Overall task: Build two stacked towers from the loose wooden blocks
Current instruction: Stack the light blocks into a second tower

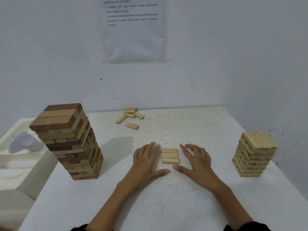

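left hand (pixel 146 160) and right hand (pixel 198 161) flank three blocks (pixel 170 155); fingers (pixel 150 147) released, holding nothing

on the table (pixel 166 205), three blocks (pixel 170 155) lie side by side between my left hand (pixel 146 161) and right hand (pixel 195 160). a tall tower (pixel 66 142) stands at the left, a shorter tower (pixel 254 155) at the right. loose blocks (pixel 130 116) lie behind, near the wall (pixel 200 72).

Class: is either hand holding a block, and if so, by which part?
Nothing is held. The left hand and right hand lie open beside the row of blocks, not gripping it.
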